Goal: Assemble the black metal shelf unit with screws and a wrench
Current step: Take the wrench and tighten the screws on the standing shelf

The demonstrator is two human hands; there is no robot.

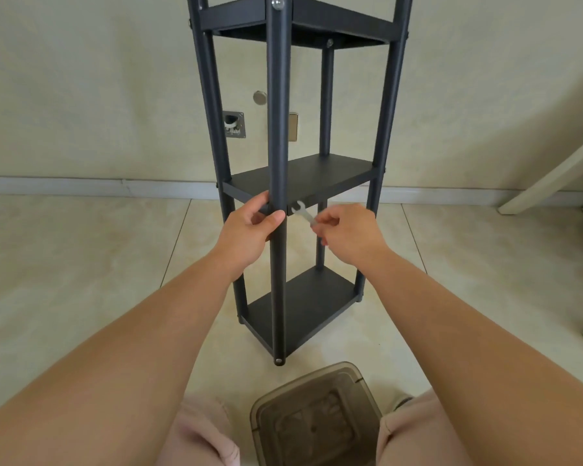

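The black metal shelf unit [303,176] stands upright on the tiled floor, with three shelves in view. My left hand [249,233] grips its front post at the height of the middle shelf, thumb across the post. My right hand [347,233] pinches the handle of a small silver wrench [302,212]. The wrench's open jaw points up and left, just under the middle shelf's front edge and right of the post. A screw head [278,1] shows on the front post at the top shelf, another [278,360] near its foot.
A translucent brown plastic box [317,418] sits on the floor between my knees. The wall carries a metal plate [234,124] and a round cap [259,97]. A white furniture leg [552,176] slants at the right. Floor tiles lie to both sides.
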